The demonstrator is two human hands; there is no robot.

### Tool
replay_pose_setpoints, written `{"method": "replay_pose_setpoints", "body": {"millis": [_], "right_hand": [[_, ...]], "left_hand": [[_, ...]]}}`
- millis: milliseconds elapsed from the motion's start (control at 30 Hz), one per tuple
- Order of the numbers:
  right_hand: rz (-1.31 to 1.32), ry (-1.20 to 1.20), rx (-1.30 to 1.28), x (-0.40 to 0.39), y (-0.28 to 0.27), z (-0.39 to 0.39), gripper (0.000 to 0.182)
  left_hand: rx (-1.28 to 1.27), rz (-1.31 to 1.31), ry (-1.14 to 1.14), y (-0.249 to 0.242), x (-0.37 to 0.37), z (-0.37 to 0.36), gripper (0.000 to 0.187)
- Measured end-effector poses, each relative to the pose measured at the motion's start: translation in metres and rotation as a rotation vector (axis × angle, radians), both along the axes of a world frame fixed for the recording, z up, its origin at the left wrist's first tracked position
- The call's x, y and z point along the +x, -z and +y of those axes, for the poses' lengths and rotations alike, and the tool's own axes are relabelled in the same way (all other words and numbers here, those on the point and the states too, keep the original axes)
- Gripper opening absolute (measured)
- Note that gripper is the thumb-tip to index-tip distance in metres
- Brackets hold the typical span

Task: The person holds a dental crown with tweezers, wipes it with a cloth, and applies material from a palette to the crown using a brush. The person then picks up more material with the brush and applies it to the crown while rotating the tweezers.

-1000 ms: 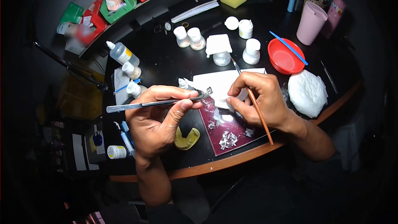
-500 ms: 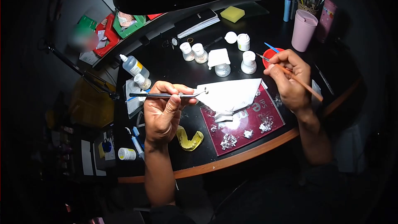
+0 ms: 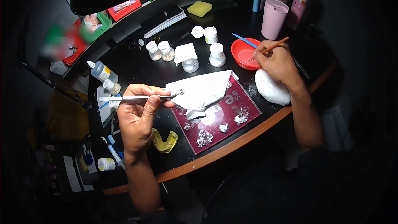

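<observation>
right hand [image 3: 278, 63] holds the brush [image 3: 274, 45] inside the red bowl's rim [image 3: 235, 58]

Brightly lit over the worktop [image 3: 132, 72], fading to near-black around the edges; bowed by lens distortion, glaring white on the maroon board [image 3: 248, 107], blurred at upper left.

White letters reading "IPS" [image 3: 236, 95] and a larger "e" [image 3: 229, 100] mark a maroon board [image 3: 249, 104] at the desk's front. Print on the black notebook [image 3: 156, 20], the yellow-labeled squeeze bottle [image 3: 100, 70] and the small white jars [image 3: 211, 35] is too small to read.
</observation>
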State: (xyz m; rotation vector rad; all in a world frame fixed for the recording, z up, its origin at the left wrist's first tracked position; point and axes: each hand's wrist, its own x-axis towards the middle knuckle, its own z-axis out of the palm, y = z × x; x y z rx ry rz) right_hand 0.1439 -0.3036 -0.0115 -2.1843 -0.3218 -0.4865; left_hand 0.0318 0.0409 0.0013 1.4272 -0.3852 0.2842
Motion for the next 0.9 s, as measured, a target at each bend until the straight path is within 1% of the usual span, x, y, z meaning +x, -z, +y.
{"method": "replay_pose_setpoints", "body": {"millis": [33,67,100,133,167,200,267,333,367,433,467,533,633,667,700,767,833,900], "right_hand": [[-0.034,-0.013,0.014,-0.002,-0.001,-0.001,0.012],[-0.015,0.002,0.033,-0.007,-0.005,-0.009,0.011],[-0.018,0.013,0.103,-0.015,-0.01,-0.014,0.011],[-0.007,-0.039,0.25,-0.026,-0.017,-0.018,0.011],[-0.059,-0.079,0.255,-0.035,-0.018,-0.028,0.012],[-0.058,-0.07,0.25,-0.046,-0.017,-0.035,0.012],[0.021,-0.055,0.202,-0.067,-0.008,-0.049,0.013],[0.035,-0.006,0.056,-0.084,0.003,-0.057,0.009],[0.047,0.021,0.031,-0.09,0.01,-0.059,0.01],[0.042,0.057,-0.041,-0.097,0.015,-0.061,0.004],[0.057,0.073,-0.046,-0.099,0.016,-0.066,0.006],[0.08,0.107,-0.044,-0.098,0.016,-0.071,0.011],[-0.038,-0.004,0.211,-0.098,-0.001,-0.046,0.013],[-0.103,-0.064,0.222,-0.099,-0.011,-0.034,0.009],[-0.108,-0.125,0.277,-0.102,-0.022,-0.015,0.008],[-0.122,-0.249,0.391,-0.105,-0.04,0.025,0.011],[-0.421,-0.554,0.267,-0.088,-0.034,0.05,0.022],[-0.535,-0.697,0.191,-0.093,-0.041,0.078,0.025]], "left_hand": [[0.018,0.005,-0.011,0.0,-0.001,-0.001,0.008],[0.027,0.009,-0.03,0.001,-0.001,-0.003,0.009],[0.068,0.012,-0.069,0.001,-0.002,-0.004,0.009],[0.077,0.005,-0.081,-0.001,-0.004,-0.007,0.008],[0.084,-0.002,-0.094,-0.003,-0.005,-0.012,0.008],[0.116,-0.026,-0.126,-0.002,-0.006,-0.014,0.007],[0.178,-0.088,-0.155,-0.001,-0.006,-0.016,0.007],[0.203,-0.135,-0.168,0.002,-0.005,-0.016,0.006],[0.248,-0.162,-0.171,0.003,-0.004,-0.015,0.007],[0.342,-0.215,-0.17,0.002,-0.005,-0.014,0.008],[0.386,-0.225,-0.191,0.0,-0.006,-0.014,0.009],[0.394,-0.245,-0.211,0.0,-0.007,-0.016,0.009],[0.464,-0.334,-0.264,0.001,-0.007,-0.016,0.011],[0.504,-0.37,-0.31,0.004,-0.007,-0.017,0.012],[0.546,-0.41,-0.354,0.006,-0.008,-0.017,0.013],[0.546,-0.438,-0.422,0.007,-0.011,-0.023,0.015],[0.564,-0.598,-0.587,0.007,-0.007,-0.03,0.02],[0.592,-0.594,-0.63,0.003,-0.01,-0.034,0.021]]}}
